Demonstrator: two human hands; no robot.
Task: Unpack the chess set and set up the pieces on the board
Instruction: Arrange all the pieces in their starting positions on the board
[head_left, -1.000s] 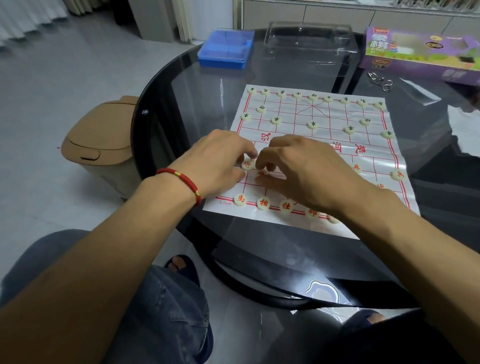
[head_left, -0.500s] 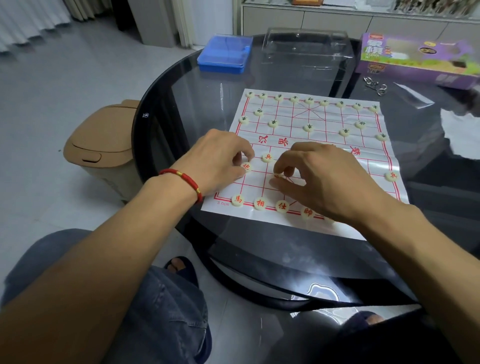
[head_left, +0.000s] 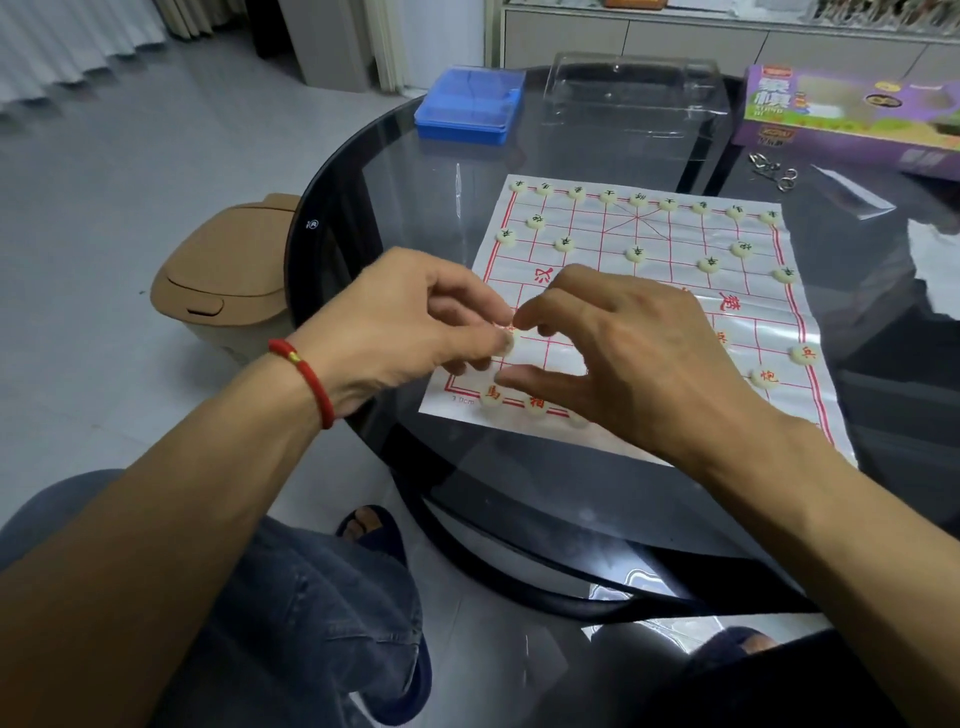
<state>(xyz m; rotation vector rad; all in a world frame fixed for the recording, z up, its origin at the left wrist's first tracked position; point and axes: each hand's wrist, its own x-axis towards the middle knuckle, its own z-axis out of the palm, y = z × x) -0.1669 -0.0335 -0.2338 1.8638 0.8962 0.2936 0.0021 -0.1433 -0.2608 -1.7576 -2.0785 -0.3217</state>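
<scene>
Both hands hover low over the near left part of the paper chess board (head_left: 649, 291), which lies flat on the dark glass tabletop (head_left: 415, 208). The left hand (head_left: 410, 322), with a red cord bracelet (head_left: 306, 374) at its wrist, has its fingers curled and pinches a pale round piece (head_left: 505, 340) between thumb and fingertip. The right hand (head_left: 623, 353) meets it from the other side, index finger and thumb bent towards the same piece, the other fingers loosely curled; whether it grips anything cannot be told.

Just under and in front of the hands, pieces with red characters (head_left: 491, 397) sit along the board's near edge, partly hidden by the right hand. To the right of the right hand more red-marked pieces (head_left: 802, 355) stand near the board's right border. Beyond the hands, the far rows hold pieces with dark characters (head_left: 636, 253), set out on the grid.

Farther off past the hands, a blue box (head_left: 470, 106) and a clear plastic lid (head_left: 631, 98) rest on the tabletop, with a purple carton (head_left: 852, 119) to the far right. Left of the left hand, on the floor, stands a tan bin (head_left: 223, 275).
</scene>
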